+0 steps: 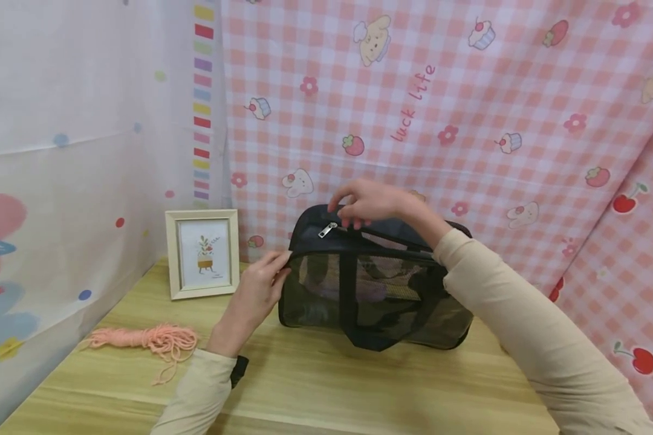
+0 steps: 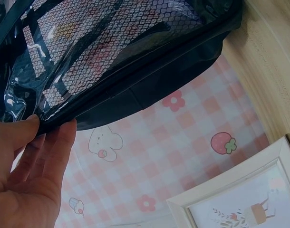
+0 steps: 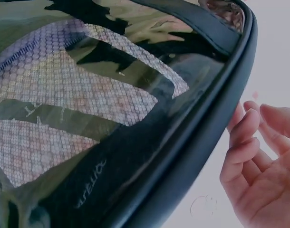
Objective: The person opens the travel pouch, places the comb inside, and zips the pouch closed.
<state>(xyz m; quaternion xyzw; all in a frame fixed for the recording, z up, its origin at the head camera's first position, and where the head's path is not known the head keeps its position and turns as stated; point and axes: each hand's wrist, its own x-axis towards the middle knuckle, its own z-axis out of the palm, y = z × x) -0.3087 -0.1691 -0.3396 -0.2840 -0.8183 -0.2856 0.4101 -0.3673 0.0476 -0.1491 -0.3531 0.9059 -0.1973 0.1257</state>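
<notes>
A black bag (image 1: pixel 315 296) with a see-through front, dark edging and mesh stands upright on the wooden table. At its upper left corner my left hand (image 1: pixel 258 290) pinches the edging between thumb and fingers, as the left wrist view also shows of the hand (image 2: pixel 38 166). Over the bag's top is my right hand (image 1: pixel 372 202), its fingers loosely bent and holding nothing, close to a silver zipper pull (image 1: pixel 328 230). In the right wrist view that hand (image 3: pixel 264 166) is beside the bag's dark rim (image 3: pixel 197 128). A black strap handle (image 1: pixel 348 296) hangs down the front.
Left of the bag stands a cream picture frame (image 1: pixel 232 254) with a plant print. A bundle of pink cord (image 1: pixel 141 338) lies at the table's left side. Behind hangs a pink checked curtain (image 1: pixel 315 48), and a white one (image 1: pixel 87 72) hangs at left.
</notes>
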